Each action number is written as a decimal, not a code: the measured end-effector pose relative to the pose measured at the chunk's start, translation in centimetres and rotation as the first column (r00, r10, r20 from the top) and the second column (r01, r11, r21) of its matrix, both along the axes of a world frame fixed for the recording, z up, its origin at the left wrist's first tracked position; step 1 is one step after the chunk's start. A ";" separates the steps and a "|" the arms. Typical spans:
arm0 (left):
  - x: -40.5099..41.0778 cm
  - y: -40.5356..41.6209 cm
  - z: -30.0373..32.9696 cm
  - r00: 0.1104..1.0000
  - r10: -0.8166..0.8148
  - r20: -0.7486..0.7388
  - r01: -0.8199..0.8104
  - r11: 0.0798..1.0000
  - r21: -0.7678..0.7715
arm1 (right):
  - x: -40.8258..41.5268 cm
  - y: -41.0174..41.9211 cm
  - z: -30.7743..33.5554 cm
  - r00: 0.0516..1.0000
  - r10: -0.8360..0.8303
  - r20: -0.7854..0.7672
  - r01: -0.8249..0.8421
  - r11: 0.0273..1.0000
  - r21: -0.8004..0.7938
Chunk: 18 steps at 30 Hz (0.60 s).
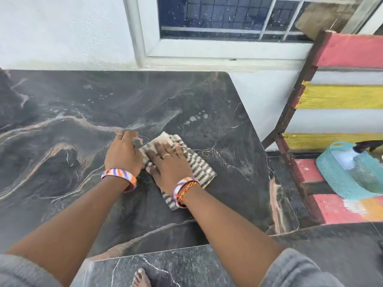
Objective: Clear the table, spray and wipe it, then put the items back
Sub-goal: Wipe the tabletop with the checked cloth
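Observation:
A dark marble table (68, 112) with pale veins fills the view; wet streaks and droplets show on its surface. A folded cloth (196, 164) with grey and cream checks lies flat on the table's right half. My right hand (169, 162) presses palm-down on the cloth, fingers spread over it. My left hand (123, 152) rests beside it, its fingers at the cloth's left edge, touching the marble. Both wrists wear striped bangles.
A striped bench (342, 96) in pink, yellow and white stands at the right, carrying a teal basket (339, 175) with a spray bottle (364, 150) inside. A white wall and window (228, 17) back the table. My bare foot (141, 278) stands on the dark floor.

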State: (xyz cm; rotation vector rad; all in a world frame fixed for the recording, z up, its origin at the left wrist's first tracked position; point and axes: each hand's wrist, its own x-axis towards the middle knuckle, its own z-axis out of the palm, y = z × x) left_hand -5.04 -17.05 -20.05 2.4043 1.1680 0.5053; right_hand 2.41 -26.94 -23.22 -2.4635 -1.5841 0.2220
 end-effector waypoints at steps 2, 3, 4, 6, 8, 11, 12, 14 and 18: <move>1.2 1.3 0.2 1.000 -0.013 -0.020 0.014 1.000 0.007 | 1.4 -0.3 0.0 1.000 0.005 -0.027 -0.004 1.000 0.024; 1.7 2.0 0.2 0.999 -0.033 -0.042 0.034 0.999 0.006 | 2.9 -1.0 -0.1 0.996 -0.080 -0.036 0.082 0.996 0.032; 2.4 2.7 0.1 0.996 -0.060 -0.071 0.060 0.998 0.000 | 4.9 -2.1 -0.2 0.974 -0.221 -0.041 0.222 0.975 0.028; 3.6 4.0 -0.3 0.986 -0.116 -0.122 0.115 0.993 -0.014 | 9.2 -5.0 -0.4 0.811 -0.584 -0.036 0.583 0.812 -0.032; 4.7 5.1 -0.6 0.975 -0.162 -0.153 0.161 0.987 -0.020 | 12.1 -7.4 -0.1 0.549 -0.834 -0.057 0.827 0.552 -0.110; 6.3 7.5 -1.0 0.961 -0.216 -0.170 0.219 0.976 0.000 | 14.3 -6.6 0.2 0.346 -0.936 -0.072 0.928 0.352 -0.123; 6.7 8.3 -1.1 0.959 -0.231 -0.163 0.234 0.972 0.002 | 14.9 -5.7 0.2 0.315 -0.946 -0.069 0.940 0.321 -0.114; 7.5 9.8 -1.2 0.957 -0.251 -0.144 0.255 0.967 0.009 | 16.3 -3.8 0.4 0.319 -0.946 -0.057 0.940 0.323 -0.105; 8.9 12.6 -1.5 0.947 -0.292 -0.132 0.298 0.954 0.025 | 17.7 2.0 0.0 0.539 -0.842 -0.008 0.838 0.538 -0.091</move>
